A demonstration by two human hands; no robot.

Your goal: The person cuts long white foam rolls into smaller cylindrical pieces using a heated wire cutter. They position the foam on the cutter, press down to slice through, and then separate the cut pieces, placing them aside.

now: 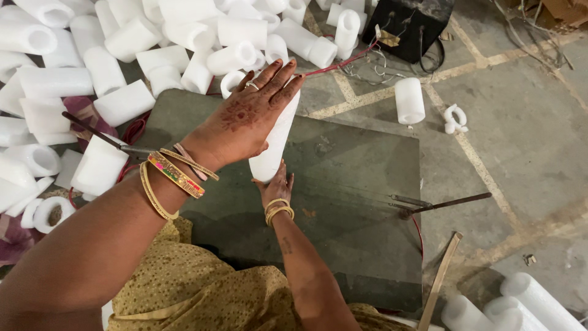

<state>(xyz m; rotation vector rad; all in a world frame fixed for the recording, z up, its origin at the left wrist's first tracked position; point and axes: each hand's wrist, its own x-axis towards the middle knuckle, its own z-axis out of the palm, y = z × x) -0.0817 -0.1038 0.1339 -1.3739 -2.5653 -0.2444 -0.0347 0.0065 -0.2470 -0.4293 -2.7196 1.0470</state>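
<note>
One white foam tube [274, 144], lying on the dark green board [361, 165]: left hand [245, 119] flat on top, fingers spread; right hand [277, 187] gripping its near end. One loose foam cylinder [409, 100] on the floor.

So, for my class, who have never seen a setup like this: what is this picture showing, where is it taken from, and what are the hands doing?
There is no machine doing the handling, just one person's two bare hands. The single picture comes from a camera worn on the head, looking down. The left hand lies flat on top of a white foam tube, and the right hand holds the tube's near end. The tube rests on a dark board on the stone floor. A thin wire stretches across the board to a metal rod. A pile of foam tubes lies behind, with a black box and cables beyond.
</note>
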